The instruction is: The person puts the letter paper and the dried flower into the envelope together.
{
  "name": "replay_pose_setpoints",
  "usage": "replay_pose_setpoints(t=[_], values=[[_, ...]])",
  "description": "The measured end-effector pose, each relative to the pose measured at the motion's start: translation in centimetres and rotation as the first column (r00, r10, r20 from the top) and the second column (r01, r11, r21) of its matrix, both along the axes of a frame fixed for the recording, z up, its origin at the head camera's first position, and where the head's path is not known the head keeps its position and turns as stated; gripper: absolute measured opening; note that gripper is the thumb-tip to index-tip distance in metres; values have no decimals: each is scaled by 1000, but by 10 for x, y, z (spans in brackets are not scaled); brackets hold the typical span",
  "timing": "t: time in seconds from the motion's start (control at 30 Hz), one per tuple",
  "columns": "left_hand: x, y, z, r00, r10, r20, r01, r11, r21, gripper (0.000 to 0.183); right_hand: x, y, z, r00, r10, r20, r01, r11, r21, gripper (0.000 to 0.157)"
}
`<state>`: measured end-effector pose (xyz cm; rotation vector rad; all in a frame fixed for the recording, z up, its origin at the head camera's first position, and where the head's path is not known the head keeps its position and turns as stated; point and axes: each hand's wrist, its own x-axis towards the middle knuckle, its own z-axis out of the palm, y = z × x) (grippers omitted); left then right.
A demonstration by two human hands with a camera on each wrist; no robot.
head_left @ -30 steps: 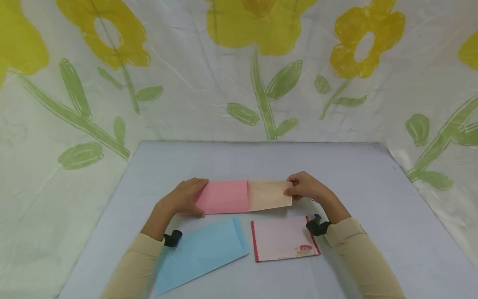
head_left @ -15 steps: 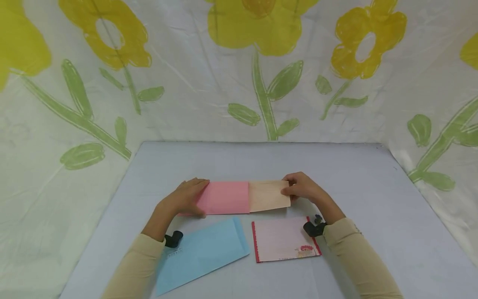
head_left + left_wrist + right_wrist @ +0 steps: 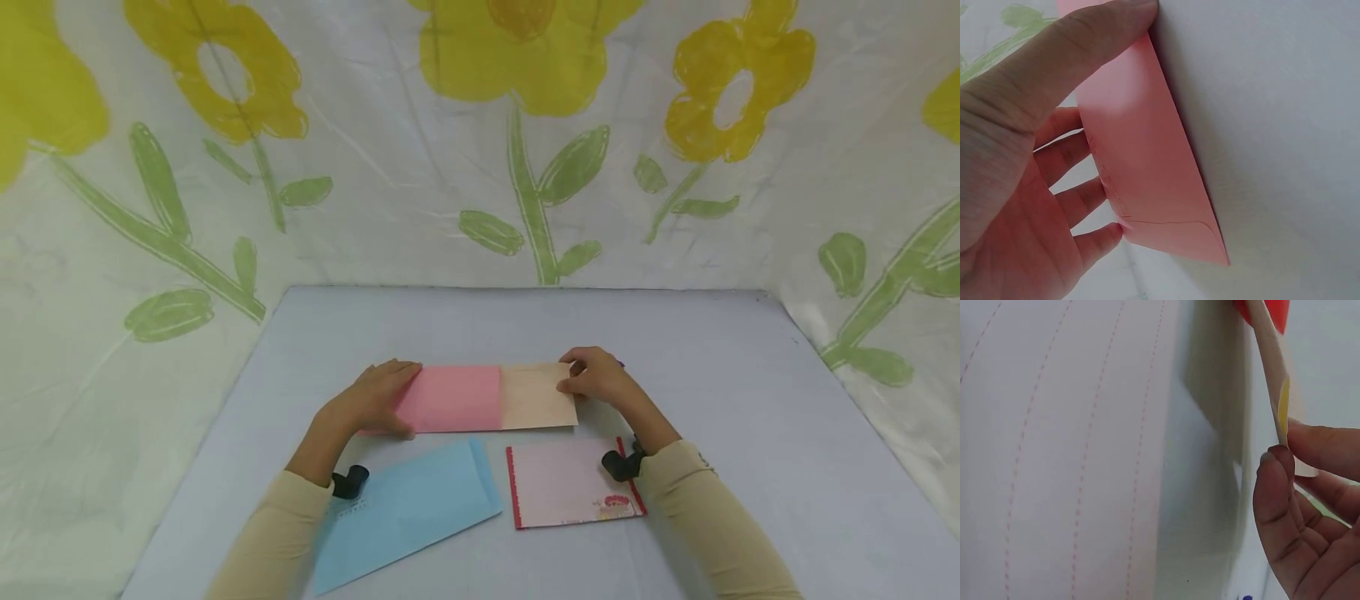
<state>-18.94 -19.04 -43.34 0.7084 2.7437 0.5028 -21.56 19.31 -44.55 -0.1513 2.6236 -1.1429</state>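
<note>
Left hand [image 3: 371, 400] grips pink envelope [image 3: 450, 398], right hand [image 3: 596, 379] pinches tan sheet [image 3: 536, 396] part-inserted; skewed push risks jamming, creasing the sheet at the mouth.

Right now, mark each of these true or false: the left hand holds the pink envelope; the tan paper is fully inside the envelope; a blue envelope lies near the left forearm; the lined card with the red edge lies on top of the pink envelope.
1. The left hand holds the pink envelope. True.
2. The tan paper is fully inside the envelope. False: much of it sticks out at the envelope's right end, pinched by the right hand.
3. A blue envelope lies near the left forearm. True.
4. The lined card with the red edge lies on top of the pink envelope. False: it lies on the table, nearer the person.
</note>
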Motion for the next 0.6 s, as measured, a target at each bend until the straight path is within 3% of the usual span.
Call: replay_pose_setpoints(t=[0.2,0.6], values=[[-1,0,-1,1000,1,-2,-1,1000,-3,98,0,-1,-2,999,-19,27,20,999,-25,45],[-3,-1,-5,1000,16,15,-16,1000,-3,97,3,-11,-4,999,4,32,-1,996,-95,39]])
